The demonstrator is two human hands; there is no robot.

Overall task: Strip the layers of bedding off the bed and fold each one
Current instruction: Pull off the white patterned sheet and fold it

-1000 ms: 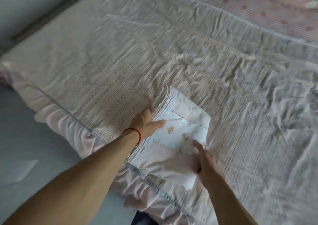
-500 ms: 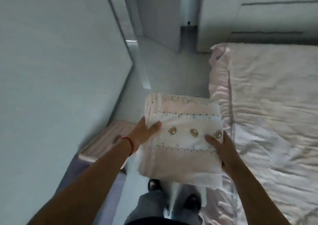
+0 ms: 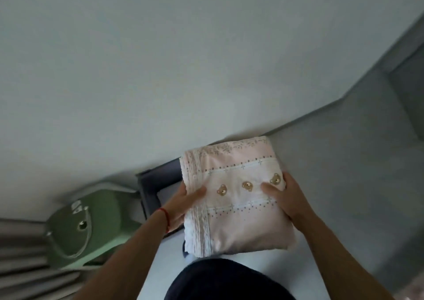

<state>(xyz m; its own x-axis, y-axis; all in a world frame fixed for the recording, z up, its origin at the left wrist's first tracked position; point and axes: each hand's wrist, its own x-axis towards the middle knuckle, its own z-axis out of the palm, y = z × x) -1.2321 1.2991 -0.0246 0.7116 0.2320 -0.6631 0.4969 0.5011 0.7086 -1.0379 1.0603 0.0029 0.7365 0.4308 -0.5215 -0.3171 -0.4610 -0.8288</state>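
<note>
Bundle: you hold 1 folded sheet, pale pink with lace trim down its left edge and dotted bands across it, up in front of your body, off any surface.
Bears: 3 small brown bear faces sit in a row across the middle of the fold.
Left hand: your left hand grips the lace edge, thumb on top, the other fingers hidden underneath; 1 red string circles that wrist.
Right hand: your right hand grips the right edge, thumb laid on top near the third bear, fingers curled under.
Below: 1 green object with a cord-like loop lies at lower left, beside 1 dark grey frame; what either one is, you cannot tell through the blur.
Background: a plain pale wall fills the top, a grey floor the right; your dark clothing shows at the bottom edge.
Change, 1.0 s: the bundle lay on the bed then, with your 2 hands pressing on it; now it is lifted.
Change, 0.5 s: the bed was at your right then; now it is out of view and you face the wall, with the same 2-handed hold.
</note>
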